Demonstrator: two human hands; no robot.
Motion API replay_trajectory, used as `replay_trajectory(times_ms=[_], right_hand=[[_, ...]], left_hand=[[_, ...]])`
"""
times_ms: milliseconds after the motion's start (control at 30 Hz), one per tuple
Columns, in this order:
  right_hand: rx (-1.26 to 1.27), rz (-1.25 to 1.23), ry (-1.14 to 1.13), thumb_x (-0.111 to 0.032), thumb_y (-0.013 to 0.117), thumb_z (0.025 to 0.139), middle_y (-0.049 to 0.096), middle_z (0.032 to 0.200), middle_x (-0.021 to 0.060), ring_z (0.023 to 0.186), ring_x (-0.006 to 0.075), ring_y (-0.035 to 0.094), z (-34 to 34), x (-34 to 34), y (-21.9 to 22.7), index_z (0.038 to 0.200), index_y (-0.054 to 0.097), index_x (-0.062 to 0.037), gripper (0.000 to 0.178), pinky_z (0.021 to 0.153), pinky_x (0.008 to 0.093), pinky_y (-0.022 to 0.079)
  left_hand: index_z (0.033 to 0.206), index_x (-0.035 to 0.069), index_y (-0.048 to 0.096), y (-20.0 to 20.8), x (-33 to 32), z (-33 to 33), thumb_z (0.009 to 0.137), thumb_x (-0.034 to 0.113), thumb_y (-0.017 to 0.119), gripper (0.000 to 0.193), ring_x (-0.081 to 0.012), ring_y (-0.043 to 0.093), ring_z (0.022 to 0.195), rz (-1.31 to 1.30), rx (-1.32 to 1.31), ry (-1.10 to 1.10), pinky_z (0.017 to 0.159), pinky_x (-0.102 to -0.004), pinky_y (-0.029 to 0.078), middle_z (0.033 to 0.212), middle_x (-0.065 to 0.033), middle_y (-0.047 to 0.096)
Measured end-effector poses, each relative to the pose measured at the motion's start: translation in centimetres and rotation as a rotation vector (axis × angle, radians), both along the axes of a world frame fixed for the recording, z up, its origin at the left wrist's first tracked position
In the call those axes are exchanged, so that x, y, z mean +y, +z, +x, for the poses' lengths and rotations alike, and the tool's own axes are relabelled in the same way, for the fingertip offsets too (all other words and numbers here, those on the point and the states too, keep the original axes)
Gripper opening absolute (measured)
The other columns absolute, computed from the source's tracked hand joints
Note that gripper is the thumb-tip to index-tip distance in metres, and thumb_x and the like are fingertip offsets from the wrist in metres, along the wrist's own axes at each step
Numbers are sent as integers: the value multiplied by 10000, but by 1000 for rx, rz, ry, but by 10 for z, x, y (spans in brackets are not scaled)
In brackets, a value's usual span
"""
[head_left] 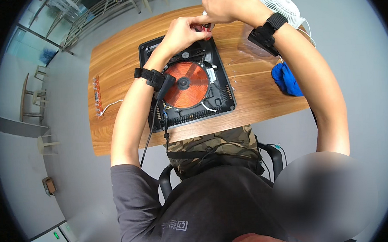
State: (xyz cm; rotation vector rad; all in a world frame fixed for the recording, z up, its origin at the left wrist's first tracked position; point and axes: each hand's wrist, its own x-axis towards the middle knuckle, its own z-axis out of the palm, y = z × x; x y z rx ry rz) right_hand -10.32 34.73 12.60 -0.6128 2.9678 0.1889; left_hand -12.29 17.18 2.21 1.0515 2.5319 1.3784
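Note:
An opened induction cooker (228,102) lies on the wooden table in front of me, its black casing exposing a round copper coil (175,90). Over its far right corner my left hand (184,36) pinches a small red-and-black tool (206,29), which looks like a screwdriver; its tip is hidden. My right hand (224,7) is closed at the upper end of that tool, touching the left fingers. How its fingertips sit is partly hidden. Both wrists carry black strapped devices, and a cable hangs from the left one.
On the table (124,50), a narrow orange circuit board (97,96) with a white lead lies at the left. A white fan (281,7), a clear plastic box (252,43) and a blue cloth (287,80) are on the right. Tiny loose parts lie beside the cooker.

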Motion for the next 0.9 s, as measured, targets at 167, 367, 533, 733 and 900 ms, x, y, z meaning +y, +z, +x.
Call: replay_trajectory(times_ms=[167,367,533,733,900], right_hand=[[124,-140,266,-416,637,971,730,915,243,888,430,706,4,7,-16,1170,638,-25,439,788,495,564],[99,-109,155,-442,606,961,735,863,229,848,410,719,1,-7,-22,993,733,-19,443,775,481,577],[138,-79,76,-489,567,968,741,834,225,820,414,727,8,-11,-15,815,767,5,555,750,475,591],[12,-125,237,-303,646,903,727,1076,179,1028,400,689,3,6,-15,1204,635,-96,365,882,508,551],[-15,-188,204,-290,616,917,742,951,214,902,414,707,0,1,-27,1064,716,-43,305,830,495,563]], left_hand=[[927,28,769,-2,-6,-7,771,259,840,288,-61,515,668,-125,59,81,637,-261,447,726,11,644],[934,-1,742,-5,-3,-5,755,254,867,336,-86,576,728,-56,-18,-1,703,-290,498,772,-13,681],[971,-5,721,3,2,2,758,169,891,323,-100,643,828,40,-59,-27,783,-290,539,884,-34,741],[1052,-56,704,17,7,11,780,124,831,350,-117,661,622,-25,-119,49,592,-291,537,792,-87,755],[1017,-57,661,10,6,4,850,51,773,229,-102,623,620,12,-305,-75,562,-257,509,862,-46,714]])
